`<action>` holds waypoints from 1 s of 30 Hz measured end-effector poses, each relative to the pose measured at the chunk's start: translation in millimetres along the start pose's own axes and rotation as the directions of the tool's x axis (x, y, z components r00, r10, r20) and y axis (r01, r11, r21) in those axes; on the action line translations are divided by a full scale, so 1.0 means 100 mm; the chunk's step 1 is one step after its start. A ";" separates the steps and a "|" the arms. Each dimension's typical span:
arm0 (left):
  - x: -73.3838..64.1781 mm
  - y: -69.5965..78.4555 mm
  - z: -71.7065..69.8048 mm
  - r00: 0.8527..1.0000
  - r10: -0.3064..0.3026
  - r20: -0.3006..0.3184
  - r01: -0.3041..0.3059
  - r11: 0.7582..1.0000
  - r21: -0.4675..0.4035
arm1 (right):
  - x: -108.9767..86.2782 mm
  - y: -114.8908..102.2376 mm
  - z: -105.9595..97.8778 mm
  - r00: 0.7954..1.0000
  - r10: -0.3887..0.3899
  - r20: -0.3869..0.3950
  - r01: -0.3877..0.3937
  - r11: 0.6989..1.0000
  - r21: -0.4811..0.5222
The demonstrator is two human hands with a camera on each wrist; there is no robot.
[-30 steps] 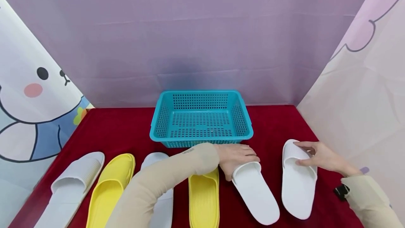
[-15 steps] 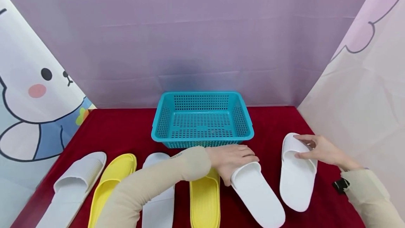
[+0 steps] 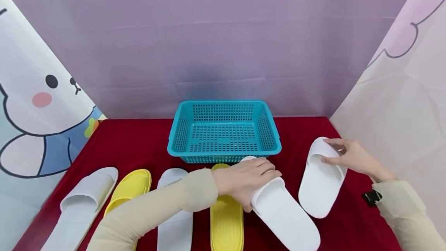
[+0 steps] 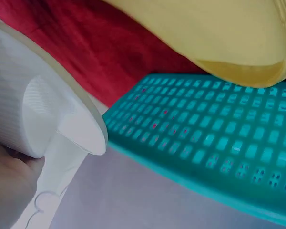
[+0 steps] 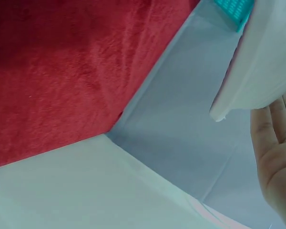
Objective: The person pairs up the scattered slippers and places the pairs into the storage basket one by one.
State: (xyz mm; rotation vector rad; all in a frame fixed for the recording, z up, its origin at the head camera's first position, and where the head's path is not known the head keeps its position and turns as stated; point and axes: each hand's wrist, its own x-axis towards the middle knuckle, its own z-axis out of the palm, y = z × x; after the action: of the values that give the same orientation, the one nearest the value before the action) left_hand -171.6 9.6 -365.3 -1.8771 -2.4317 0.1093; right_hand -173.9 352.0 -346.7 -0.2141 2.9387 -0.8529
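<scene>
My left hand (image 3: 244, 179), its arm reaching across from the lower left, grips a white slipper (image 3: 285, 212) over its ribbed strap. The sole slants down to the right, and the hand hides most of the strap. In the left wrist view this slipper (image 4: 52, 90) is off the cloth, tilted, with the left hand (image 4: 12, 186) at its strap. A second white slipper (image 3: 318, 187) is pinched at the side of its strap by my right hand (image 3: 357, 158). The right wrist view has part of that slipper (image 5: 267, 57) raised above the right hand's fingers (image 5: 263, 124).
A teal mesh basket (image 3: 223, 153) stands at the back middle of the red cloth (image 3: 139, 138). Along the front lie a white slipper (image 3: 88, 189), a yellow one (image 3: 136, 181), another white one (image 3: 174, 233) and another yellow one (image 3: 226, 227). Printed curtains (image 3: 411, 115) border the sides.
The right hand's slipper has moved up and a little left. The left hand has shifted left and its slipper's heel right and down, so the slipper's toe now shows past the hand.
</scene>
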 end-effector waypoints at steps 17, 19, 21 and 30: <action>-0.47 -0.18 -0.32 0.946 -0.197 -0.258 0.202 0.979 -0.007 | 0.13 -0.12 -0.08 0.978 0.083 -0.192 -0.073 0.995 0.061; -0.54 -0.23 -0.34 0.932 -0.221 -0.286 0.227 0.974 -0.011 | 0.16 -0.14 -0.09 0.970 0.099 -0.223 -0.083 0.993 0.079; -0.60 -0.27 -0.37 0.917 -0.246 -0.315 0.256 0.967 -0.010 | 0.19 -0.17 -0.10 0.961 0.108 -0.256 -0.087 0.992 0.094; -0.89 -0.47 -0.45 0.820 -0.390 -0.419 0.427 0.904 -0.006 | 0.29 -0.32 -0.07 0.905 0.149 -0.399 -0.114 0.987 0.110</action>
State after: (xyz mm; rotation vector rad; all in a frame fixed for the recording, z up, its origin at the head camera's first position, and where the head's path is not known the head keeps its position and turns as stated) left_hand -189.8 -87.6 -317.3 -1.1486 -2.4059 -0.1830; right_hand -200.0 325.0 -324.4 0.1922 3.2311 -1.1174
